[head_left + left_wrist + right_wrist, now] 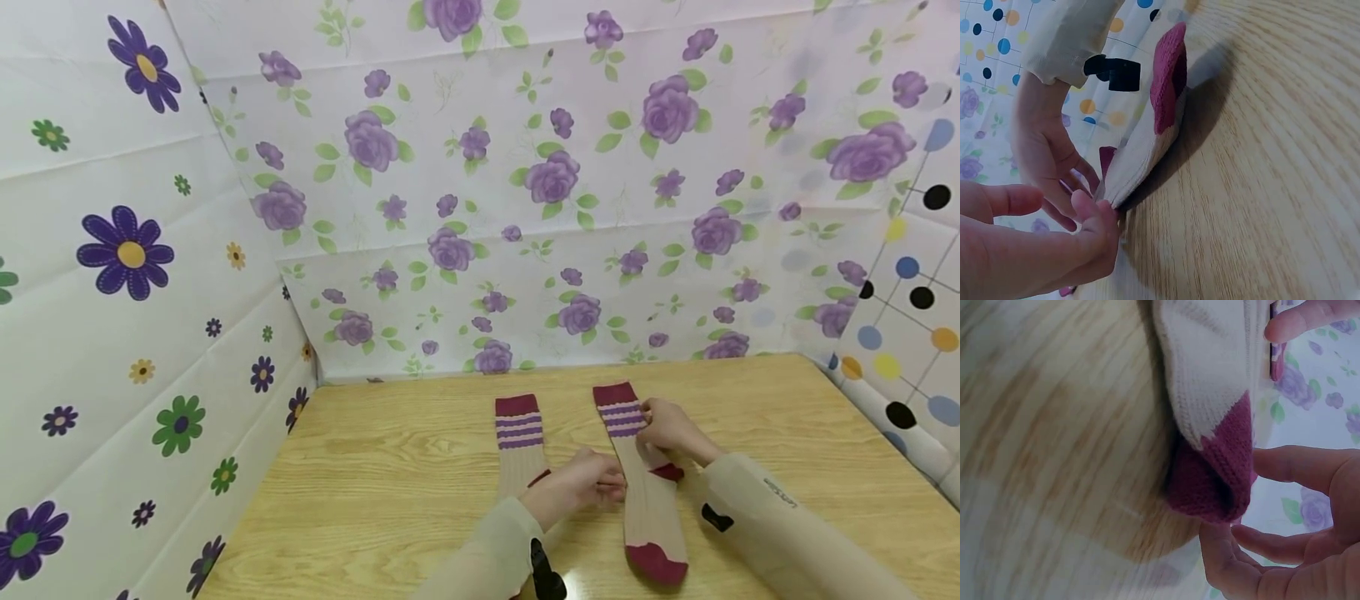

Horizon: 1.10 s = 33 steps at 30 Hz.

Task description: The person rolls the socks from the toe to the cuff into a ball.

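Two beige socks with burgundy cuffs, heels and toes and purple-and-white stripes lie lengthwise on the table. My right hand (671, 429) pinches the right edge of the right sock (648, 508) just below its stripes, thumb and fingers bent around that edge. The burgundy heel (1216, 469) sticks out close beside this hand in the right wrist view. At the opposite edge of the same sock, the fingertips of my left hand (581, 483) touch the fabric, fingers extended and thumb apart. The left sock (519, 433) shows its striped top; my left forearm covers its lower part.
The wood-grain table (390, 475) reaches back to a sheet with purple roses (551, 177). A daisy-patterned sheet (126, 254) stands at the left, a dotted one (918, 297) at the right. Black wrist straps (547, 575) sit over both pale sleeves.
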Available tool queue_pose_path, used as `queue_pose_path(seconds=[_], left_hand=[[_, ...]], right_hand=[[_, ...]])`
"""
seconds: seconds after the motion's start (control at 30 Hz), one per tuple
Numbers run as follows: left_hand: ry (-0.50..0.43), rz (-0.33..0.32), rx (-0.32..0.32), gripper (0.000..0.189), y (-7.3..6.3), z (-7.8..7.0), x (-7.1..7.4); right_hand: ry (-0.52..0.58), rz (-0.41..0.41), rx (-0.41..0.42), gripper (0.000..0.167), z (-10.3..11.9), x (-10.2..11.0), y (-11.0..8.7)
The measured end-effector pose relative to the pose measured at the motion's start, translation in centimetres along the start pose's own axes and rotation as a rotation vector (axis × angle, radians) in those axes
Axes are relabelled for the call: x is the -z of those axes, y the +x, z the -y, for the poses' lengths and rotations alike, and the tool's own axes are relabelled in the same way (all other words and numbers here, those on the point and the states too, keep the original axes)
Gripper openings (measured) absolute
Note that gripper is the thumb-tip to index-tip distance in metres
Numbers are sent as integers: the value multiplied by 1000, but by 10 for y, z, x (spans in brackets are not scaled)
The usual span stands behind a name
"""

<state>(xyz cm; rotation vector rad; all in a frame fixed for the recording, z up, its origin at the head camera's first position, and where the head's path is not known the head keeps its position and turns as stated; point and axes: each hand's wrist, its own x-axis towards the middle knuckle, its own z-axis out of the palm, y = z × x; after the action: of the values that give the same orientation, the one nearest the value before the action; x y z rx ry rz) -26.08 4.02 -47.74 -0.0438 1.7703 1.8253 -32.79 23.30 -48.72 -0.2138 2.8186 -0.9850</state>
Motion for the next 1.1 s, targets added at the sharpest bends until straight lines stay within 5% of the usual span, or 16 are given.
queue_pose_path(seconds=[0.2, 0.47, 0.57, 0.73, 0.93, 1.1], left_hand=[[34, 2, 1, 22, 2, 2, -1], [68, -11, 8, 8, 7, 3, -7], [87, -35, 16, 5, 8, 3, -9], [61, -52, 24, 22, 8, 3, -13], [5, 29, 33, 30, 8, 6, -14], [-5, 64, 39, 24, 7, 12, -11]], right_hand=[[-30, -2, 4, 66, 1, -2, -1], [-13, -16, -16, 16, -4, -4, 0], [25, -2, -7, 20, -8, -5, 2], [190, 85, -38, 32, -12, -4, 2], [422, 211, -82, 22, -13, 2, 3], [441, 185, -117, 10, -16, 3, 3]])
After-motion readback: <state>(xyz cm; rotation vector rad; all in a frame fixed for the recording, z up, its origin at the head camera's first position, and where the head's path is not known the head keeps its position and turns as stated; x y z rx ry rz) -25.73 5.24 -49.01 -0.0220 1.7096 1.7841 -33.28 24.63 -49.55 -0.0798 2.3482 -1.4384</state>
